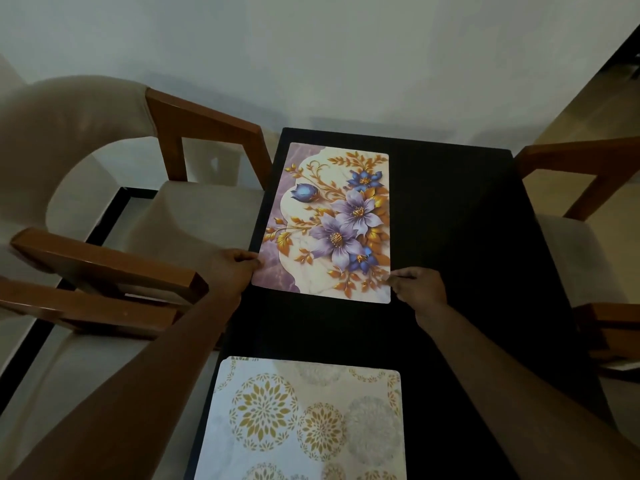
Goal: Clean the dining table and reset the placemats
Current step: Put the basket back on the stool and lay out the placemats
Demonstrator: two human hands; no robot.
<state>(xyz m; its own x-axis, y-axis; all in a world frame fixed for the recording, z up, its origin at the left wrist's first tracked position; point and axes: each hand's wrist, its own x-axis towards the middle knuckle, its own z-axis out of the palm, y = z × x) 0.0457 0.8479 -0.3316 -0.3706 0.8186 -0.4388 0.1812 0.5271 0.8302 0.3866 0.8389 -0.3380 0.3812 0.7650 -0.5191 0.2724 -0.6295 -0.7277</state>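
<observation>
1. A black dining table [450, 237] stands between wooden chairs [204, 123].
2. The left hand [232, 271] pinches the floral placemat [332, 220] at its near left corner, and the right hand [420, 287] pinches its near right corner.
3. Both forearms stretch forward; the mat lies flat on the table, beyond a gold-patterned placemat [304, 420].

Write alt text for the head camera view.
The left hand and right hand hold the near corners of a floral placemat lying on a black table. A second placemat with gold medallions lies nearer the camera, and wooden chairs stand at both sides.
</observation>
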